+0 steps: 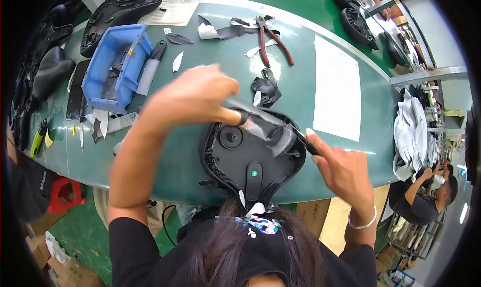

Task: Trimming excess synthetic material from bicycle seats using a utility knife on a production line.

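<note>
A black bicycle saddle (238, 159) lies upside down at the table's near edge, its narrow end toward me. Above its far left side is my left hand (198, 96), closed, with a dark band round the thumb. From its fingers a blurred grey-white strip of cover material (258, 130) stretches across the saddle's wide end. My right hand (343, 172), at the saddle's right rim, grips a slim black-handled tool (306, 142). The tool's tip meets the rim and the strip; blur hides its exact shape. Just beyond the saddle lies a crumpled black scrap (266, 89).
Red-handled cutters (263, 44) lie on scraps at the back. Left stands a blue bin (116, 69) of offcuts, beside a black-handled knife (151, 68), more saddles (117, 16) and a green cutter (38, 139). A white sheet (336, 89) lies right. Another person (423, 199) works far right.
</note>
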Demonstrator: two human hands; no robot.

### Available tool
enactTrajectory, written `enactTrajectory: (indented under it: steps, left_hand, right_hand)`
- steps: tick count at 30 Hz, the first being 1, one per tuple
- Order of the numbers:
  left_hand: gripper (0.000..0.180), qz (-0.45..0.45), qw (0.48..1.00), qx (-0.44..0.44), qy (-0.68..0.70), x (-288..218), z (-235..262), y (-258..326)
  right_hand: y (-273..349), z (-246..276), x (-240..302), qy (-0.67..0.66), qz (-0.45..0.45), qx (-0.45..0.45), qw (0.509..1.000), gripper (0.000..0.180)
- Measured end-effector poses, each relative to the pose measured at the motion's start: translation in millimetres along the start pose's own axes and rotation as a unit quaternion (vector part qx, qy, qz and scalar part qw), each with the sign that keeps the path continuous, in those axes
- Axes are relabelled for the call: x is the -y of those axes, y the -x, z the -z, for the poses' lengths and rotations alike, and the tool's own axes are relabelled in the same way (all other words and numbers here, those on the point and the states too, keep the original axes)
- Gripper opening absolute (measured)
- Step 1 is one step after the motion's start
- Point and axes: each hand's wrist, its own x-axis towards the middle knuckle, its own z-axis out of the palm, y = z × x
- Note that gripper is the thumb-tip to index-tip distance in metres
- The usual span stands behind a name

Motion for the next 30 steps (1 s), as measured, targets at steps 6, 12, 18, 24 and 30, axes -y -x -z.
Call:
enactTrajectory:
  steps: [6, 12, 18, 24, 30]
  left_hand:
    - [0.03, -0.219, 0.948, 0.033, 0.227, -14, -34, -40]
    - [0.038, -0.121, 0.727, -0.451, 0.503, -19, 1, -41]
    - [0.03, -0.195, 0.339, -0.92, 0.031, -57, 41, 52]
    - [0.05, 0.132, 0.984, -0.03, -0.118, 21, -46, 27]
    - [0.038, 0.103, 0.809, -0.421, 0.397, 60, -4, 10]
  right_hand:
    - [-33, 6, -18, -0.111, 0.127, -0.026, 0.985, 0.048]
    - [23, -23, 20, -0.101, -0.031, -0.018, 0.994, 0.053]
    - [62, -42, 60, -0.39, -0.152, -0.058, 0.906, 0.051]
    - [26, -74, 40, -0.634, -0.23, -0.171, 0.718, 0.037]
    - [-10, -66, -8, -0.623, -0.261, -0.314, 0.667, 0.031]
